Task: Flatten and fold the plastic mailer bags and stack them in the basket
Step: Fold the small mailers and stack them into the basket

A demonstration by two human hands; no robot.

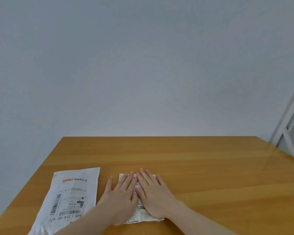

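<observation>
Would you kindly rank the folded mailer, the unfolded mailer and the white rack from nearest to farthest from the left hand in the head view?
1. Folded mailer: directly beneath the left hand.
2. Unfolded mailer: flat on the table, just left.
3. White rack: far right, beyond the table.

2 plastic mailer bags: 1 folded mailer [142, 216] under the fingers of 2 hands, left hand [120, 192] and right hand [154, 189]; 1 flat mailer [70, 197] left of the fingers. 1 table [193, 160].
</observation>
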